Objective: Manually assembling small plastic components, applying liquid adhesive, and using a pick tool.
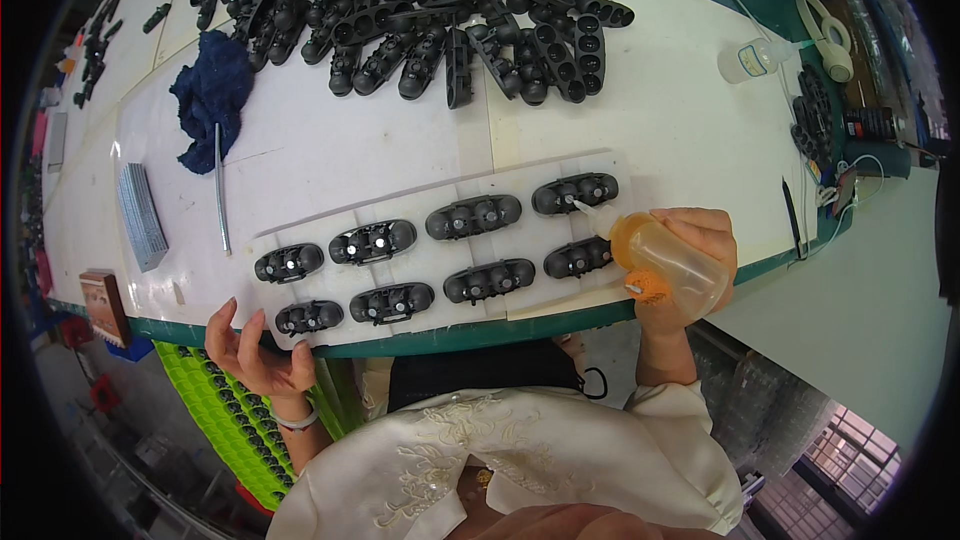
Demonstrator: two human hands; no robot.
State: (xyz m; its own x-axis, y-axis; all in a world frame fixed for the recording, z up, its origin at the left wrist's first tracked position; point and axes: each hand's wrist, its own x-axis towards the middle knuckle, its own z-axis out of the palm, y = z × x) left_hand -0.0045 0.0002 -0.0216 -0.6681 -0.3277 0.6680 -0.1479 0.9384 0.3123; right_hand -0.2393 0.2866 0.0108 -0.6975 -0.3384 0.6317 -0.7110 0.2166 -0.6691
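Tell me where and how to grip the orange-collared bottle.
The bottle is likely best gripped round its broad, clear body, coming from the right, as the right hand does: its thin nozzle points left toward a black part, so that end needs room.

Shows a green-edged white table [380, 145] beneath the grip [712, 228], a pale greenish surface [850, 315] to its right, a gridded window [850, 455] below right.

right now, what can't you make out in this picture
All in the head view:
Rightmost black part in the lower row: right end hidden by the bottle.
Right hand: palm hidden by the bottle.
Pile of black parts: cut off by the upper edge.
Nozzle tip: too small to tell whether it touches.
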